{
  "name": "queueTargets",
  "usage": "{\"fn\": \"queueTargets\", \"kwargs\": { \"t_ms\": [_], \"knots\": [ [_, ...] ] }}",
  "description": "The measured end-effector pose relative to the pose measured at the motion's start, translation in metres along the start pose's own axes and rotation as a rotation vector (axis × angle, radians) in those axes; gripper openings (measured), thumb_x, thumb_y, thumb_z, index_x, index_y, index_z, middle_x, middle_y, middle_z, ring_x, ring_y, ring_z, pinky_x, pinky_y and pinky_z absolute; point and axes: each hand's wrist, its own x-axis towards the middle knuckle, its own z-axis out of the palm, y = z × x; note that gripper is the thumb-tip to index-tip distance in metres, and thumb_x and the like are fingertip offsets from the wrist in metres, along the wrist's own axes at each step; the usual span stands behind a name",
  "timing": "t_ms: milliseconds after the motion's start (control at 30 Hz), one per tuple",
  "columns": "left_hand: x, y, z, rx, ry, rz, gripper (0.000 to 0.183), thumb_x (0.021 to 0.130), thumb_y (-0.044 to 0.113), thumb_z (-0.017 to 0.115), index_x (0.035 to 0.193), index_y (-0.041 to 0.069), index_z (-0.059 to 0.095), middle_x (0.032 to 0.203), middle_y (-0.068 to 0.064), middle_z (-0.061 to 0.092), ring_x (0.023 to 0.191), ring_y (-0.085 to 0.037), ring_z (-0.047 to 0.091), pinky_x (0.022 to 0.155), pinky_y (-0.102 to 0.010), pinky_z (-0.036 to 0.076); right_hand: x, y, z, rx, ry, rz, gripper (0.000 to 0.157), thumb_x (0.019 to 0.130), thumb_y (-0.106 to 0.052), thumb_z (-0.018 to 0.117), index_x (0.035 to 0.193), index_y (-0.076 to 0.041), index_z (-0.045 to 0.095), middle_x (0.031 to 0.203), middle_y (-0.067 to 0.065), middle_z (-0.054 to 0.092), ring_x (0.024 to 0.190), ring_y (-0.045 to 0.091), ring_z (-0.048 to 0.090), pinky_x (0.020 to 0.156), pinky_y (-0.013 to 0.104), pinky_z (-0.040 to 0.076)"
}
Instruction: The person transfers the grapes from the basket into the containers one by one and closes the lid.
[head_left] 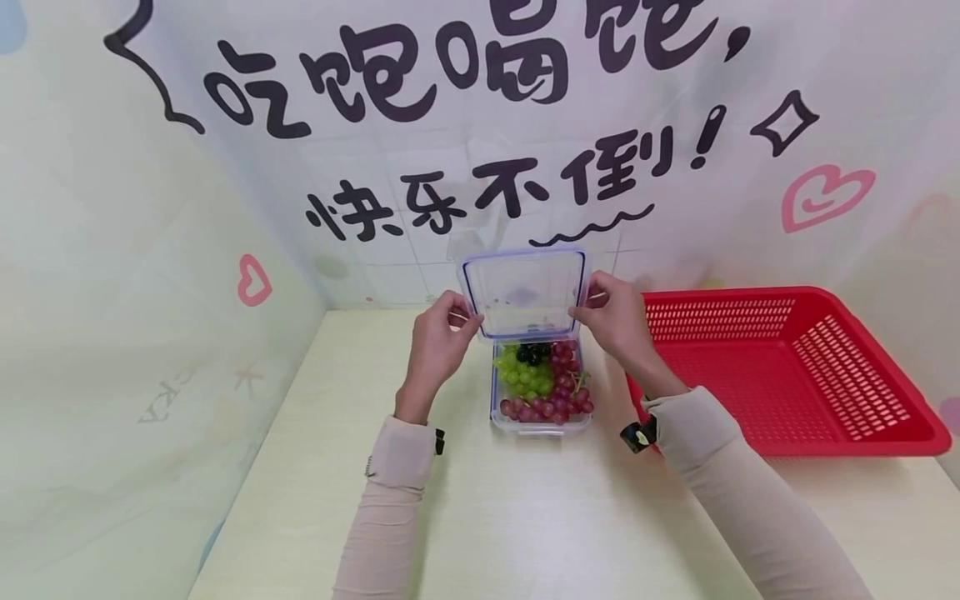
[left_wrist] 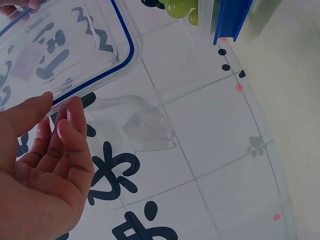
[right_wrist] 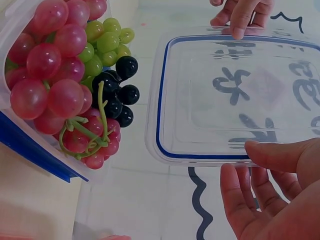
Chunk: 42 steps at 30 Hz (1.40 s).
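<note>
Between both hands a clear plastic lid [head_left: 525, 292] with a blue seal stands tilted up behind a food container [head_left: 542, 427]. My left hand [head_left: 442, 340] pinches its left edge between thumb and fingers. At the right edge, my right hand [head_left: 617, 317] pinches it the same way, thumb on the seal side in the right wrist view. Inside the container lie green grapes [head_left: 525, 375], red grapes [head_left: 551, 408] and black grapes [head_left: 533, 353]. A green stem [right_wrist: 87, 131] sticks up among the red ones, and the fruit rises near the rim.
A red perforated basket [head_left: 780, 400] stands on the table right of the container, beside my right forearm. Close behind the lid hangs a printed backdrop [head_left: 390, 275] with black characters. The pale tabletop [head_left: 480, 517] extends toward me.
</note>
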Motion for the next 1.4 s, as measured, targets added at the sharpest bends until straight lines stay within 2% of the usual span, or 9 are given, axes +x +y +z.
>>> {"fn": "queueTargets", "kwargs": {
  "t_ms": [233,333,500,600,767,967,1200,1400],
  "knots": [
    [0.001,-0.005,0.007,0.002,0.001,0.004,0.014,0.093,0.014,0.070,0.092,0.007,0.057,0.097,-0.010,0.071,0.095,-0.027,0.069,0.083,-0.041,0.054,0.001,0.006,-0.001,-0.010,-0.021,-0.004,0.031,0.088,-0.001,0.072,0.119,-0.001,0.067,0.112,0.022,0.069,0.100,0.036,0.065,0.087,0.049,0.055],
    [0.001,-0.010,0.011,0.011,-0.008,-0.001,0.014,0.093,0.013,0.069,0.092,0.007,0.057,0.099,-0.011,0.072,0.096,-0.027,0.069,0.082,-0.042,0.053,0.001,0.009,0.001,-0.020,-0.027,0.006,0.026,0.088,0.001,0.071,0.114,0.000,0.068,0.113,0.021,0.070,0.100,0.035,0.065,0.089,0.048,0.054],
    [0.001,-0.017,0.019,0.013,-0.014,-0.005,0.014,0.093,0.010,0.069,0.092,0.007,0.056,0.119,-0.011,0.071,0.099,-0.028,0.067,0.078,-0.041,0.053,0.003,0.017,0.005,-0.045,-0.038,0.013,0.017,0.088,0.002,0.071,0.104,0.001,0.066,0.109,0.019,0.067,0.097,0.032,0.057,0.086,0.042,0.050],
    [0.002,-0.022,0.023,0.009,-0.008,0.008,0.013,0.092,0.008,0.069,0.093,0.007,0.056,0.126,-0.011,0.068,0.100,-0.028,0.067,0.078,-0.041,0.053,0.004,0.022,0.008,-0.049,-0.053,0.005,0.017,0.088,0.005,0.070,0.103,0.001,0.065,0.111,0.019,0.063,0.099,0.033,0.056,0.091,0.043,0.052],
    [0.005,-0.028,0.030,0.020,0.013,0.038,0.011,0.092,0.003,0.069,0.094,0.006,0.059,0.125,-0.013,0.068,0.100,-0.029,0.068,0.078,-0.041,0.056,0.006,0.029,0.011,-0.046,-0.080,0.013,0.018,0.087,0.007,0.069,0.103,0.001,0.064,0.113,0.020,0.063,0.105,0.035,0.059,0.095,0.047,0.052],
    [0.007,-0.033,0.038,0.009,0.026,0.023,0.010,0.091,0.002,0.069,0.095,0.005,0.061,0.114,-0.014,0.071,0.100,-0.029,0.069,0.080,-0.042,0.057,0.010,0.034,0.014,-0.064,-0.088,0.019,0.018,0.087,0.006,0.070,0.104,0.001,0.064,0.111,0.021,0.065,0.103,0.035,0.060,0.095,0.047,0.052],
    [0.013,-0.038,0.049,-0.029,0.072,0.013,0.009,0.090,-0.001,0.069,0.093,0.003,0.062,0.122,-0.015,0.069,0.100,-0.030,0.071,0.084,-0.041,0.057,0.013,0.040,0.020,-0.060,-0.053,0.016,0.020,0.089,0.009,0.065,0.108,0.005,0.063,0.111,0.023,0.065,0.103,0.036,0.060,0.096,0.047,0.051],
    [0.016,-0.043,0.059,-0.061,0.074,-0.034,0.010,0.090,-0.006,0.065,0.091,0.004,0.061,0.116,-0.013,0.071,0.101,-0.031,0.071,0.085,-0.042,0.056,0.014,0.045,0.027,-0.048,0.001,0.024,0.019,0.089,0.011,0.060,0.107,0.005,0.063,0.111,0.025,0.066,0.102,0.035,0.061,0.097,0.047,0.049]
  ]
}}
